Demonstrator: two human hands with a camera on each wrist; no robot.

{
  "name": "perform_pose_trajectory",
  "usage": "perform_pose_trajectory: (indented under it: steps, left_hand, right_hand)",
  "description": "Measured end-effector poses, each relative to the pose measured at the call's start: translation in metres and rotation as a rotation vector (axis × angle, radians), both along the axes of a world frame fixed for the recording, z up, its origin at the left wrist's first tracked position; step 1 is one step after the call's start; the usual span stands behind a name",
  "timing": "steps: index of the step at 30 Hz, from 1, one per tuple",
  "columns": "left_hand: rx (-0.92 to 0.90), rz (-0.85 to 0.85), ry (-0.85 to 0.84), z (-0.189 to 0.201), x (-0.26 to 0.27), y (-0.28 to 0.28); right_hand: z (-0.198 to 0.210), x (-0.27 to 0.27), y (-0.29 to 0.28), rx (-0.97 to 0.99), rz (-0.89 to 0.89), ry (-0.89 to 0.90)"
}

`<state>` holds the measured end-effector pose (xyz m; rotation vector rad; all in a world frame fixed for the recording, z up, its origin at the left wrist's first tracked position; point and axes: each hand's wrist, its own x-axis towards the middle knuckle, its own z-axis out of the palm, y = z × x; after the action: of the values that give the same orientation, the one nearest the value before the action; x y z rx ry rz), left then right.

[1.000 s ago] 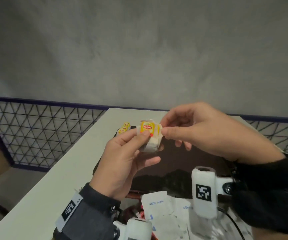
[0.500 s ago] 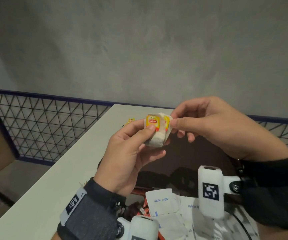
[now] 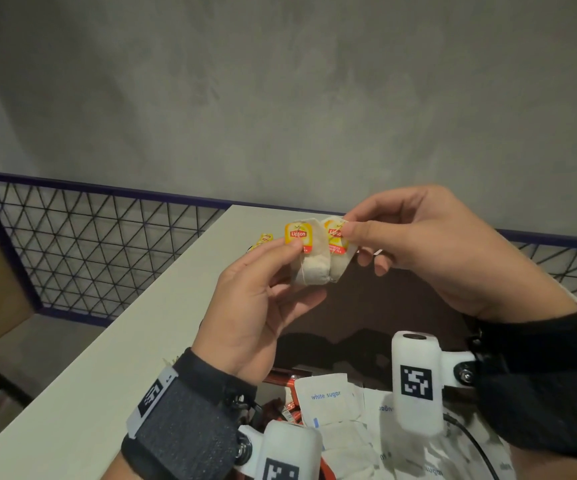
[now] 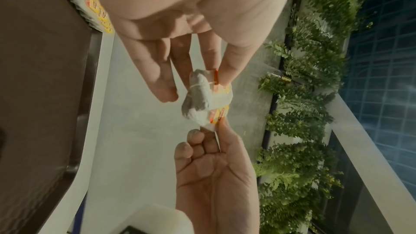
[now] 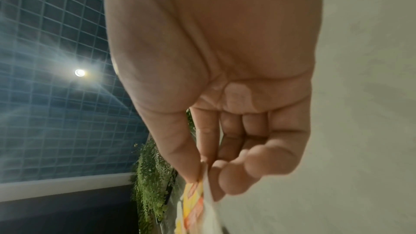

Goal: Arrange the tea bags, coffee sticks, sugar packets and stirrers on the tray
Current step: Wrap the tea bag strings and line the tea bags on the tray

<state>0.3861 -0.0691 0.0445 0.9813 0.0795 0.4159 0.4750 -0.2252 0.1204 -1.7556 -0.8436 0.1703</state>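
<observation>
Between both hands (image 3: 256, 306): Lipton tea bags (image 3: 313, 268).

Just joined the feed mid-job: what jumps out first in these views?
Two tea bags with yellow tags, held up in the middle of the head view: the left hand pinches one tea bag, the right hand pinches the other tea bag, and the two touch. Below them lies a dark tray, and white sugar packets are piled at the near edge.

Tray (image 3: 401, 306) mostly hidden behind hands; sugar packets (image 3: 325, 396) cut off.
</observation>
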Motion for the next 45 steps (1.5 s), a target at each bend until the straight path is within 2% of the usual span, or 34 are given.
perform_pose_trajectory:
  steps: [5, 11, 17, 26, 34, 41, 45]
  left_hand:
    - [-0.072, 0.07, 0.04, 0.0, 0.001, 0.006]
    - [0.021, 0.031, 0.061, 0.0, 0.0, 0.001]
    - [0.116, -0.019, 0.04, -0.001, 0.0, -0.004]
    - [0.162, 0.001, 0.083, 0.0, 0.0, -0.004]
    - [0.221, 0.108, 0.096, -0.003, 0.002, -0.003]
    - [0.299, 0.152, 0.078, -0.007, 0.004, -0.001]
    - [0.333, 0.165, 0.07, -0.009, 0.006, -0.003]
  right_hand:
    - [0.005, 0.003, -0.011, -0.029, -0.036, -0.062]
    - [0.012, -0.01, -0.016, -0.155, 0.194, -0.097]
    - [0.001, -0.003, -0.003, -0.279, 0.023, -0.268]
    - [-0.001, -0.003, 0.003, -0.272, -0.074, -0.277]
    - [0.003, 0.0, -0.007, -0.287, -0.061, -0.308]
    - [0.005, -0.007, -0.007, -0.239, 0.075, -0.247]
    - [-0.002, -0.006, 0.004, -0.269, 0.026, -0.304]
